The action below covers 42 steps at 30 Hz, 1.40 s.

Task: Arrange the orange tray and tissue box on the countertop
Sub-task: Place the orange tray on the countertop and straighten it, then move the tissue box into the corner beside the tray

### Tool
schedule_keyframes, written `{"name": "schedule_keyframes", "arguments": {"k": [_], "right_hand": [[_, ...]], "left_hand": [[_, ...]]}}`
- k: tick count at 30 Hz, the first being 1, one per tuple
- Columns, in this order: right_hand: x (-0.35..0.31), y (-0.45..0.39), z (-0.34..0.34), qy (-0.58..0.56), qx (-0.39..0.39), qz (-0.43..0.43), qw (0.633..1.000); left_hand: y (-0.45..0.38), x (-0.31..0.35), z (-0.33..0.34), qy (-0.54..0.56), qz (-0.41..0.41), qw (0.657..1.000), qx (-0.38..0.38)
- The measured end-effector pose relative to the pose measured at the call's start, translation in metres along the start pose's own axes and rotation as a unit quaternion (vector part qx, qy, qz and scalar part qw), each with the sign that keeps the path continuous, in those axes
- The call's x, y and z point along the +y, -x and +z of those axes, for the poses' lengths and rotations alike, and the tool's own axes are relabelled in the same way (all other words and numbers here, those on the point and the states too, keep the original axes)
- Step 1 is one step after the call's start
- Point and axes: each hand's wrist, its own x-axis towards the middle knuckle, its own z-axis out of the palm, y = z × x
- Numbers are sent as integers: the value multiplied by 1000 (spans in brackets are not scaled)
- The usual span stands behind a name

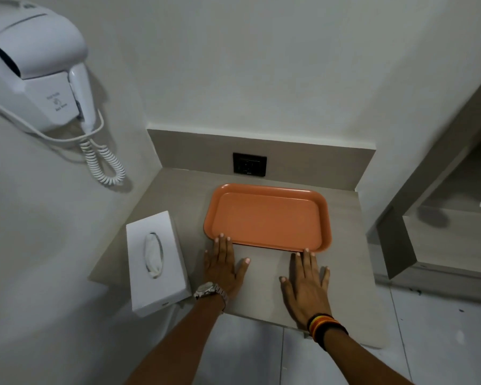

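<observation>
An empty orange tray (pixel 267 218) lies flat on the grey countertop (pixel 345 262), close to the back wall. A white tissue box (pixel 157 262) lies to its left, along the counter's left edge, with a tissue showing in its oval slot. My left hand (pixel 224 266) rests flat on the counter, fingers spread, fingertips touching the tray's near left corner. Flat and open as well, my right hand (pixel 306 284) has its fingertips against the tray's near right rim. Neither hand holds anything.
A black wall socket (pixel 249 164) sits in the backsplash behind the tray. A white wall-mounted hair dryer (pixel 36 68) with a coiled cord (pixel 103 162) hangs at the upper left. A mirror frame and ledge (pixel 428 218) stand at the right. The counter's front edge drops to a tiled floor.
</observation>
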Motion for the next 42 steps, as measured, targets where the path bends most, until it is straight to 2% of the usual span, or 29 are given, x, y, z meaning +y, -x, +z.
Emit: {"name": "schedule_keyframes", "arguments": {"k": [9,15,19,26,28,33,36,38,42], "right_hand": [[-13,-40,1,-8,10,28,1000],[-15,-49,-3,-19,-5,38,999],[-28,-47,-12,-48,-5,10,999],[-97,-61,-32,-103,-33,-127,986],[-121,-63,-32,-111,-57,-166,978],[-175,-59,-19,-159,-127,-228,952],[-203,-51,-3,-214,-211,-209,931],[-219,-42,6,-258,-240,-171,920],[-238,-30,19,-367,-272,-107,883]], "left_hand": [[-52,-6,-19,-13,15,999,-30],[-59,-5,-24,-10,19,999,-43],[-46,-8,-32,22,1,1000,-4],[12,-31,-77,65,-95,986,121],[36,-43,-88,69,-134,976,157],[89,-72,-99,122,-258,939,191],[105,-90,-98,177,-308,916,185],[106,-99,-98,230,-329,898,178],[94,-115,-107,423,-391,799,173]]}}
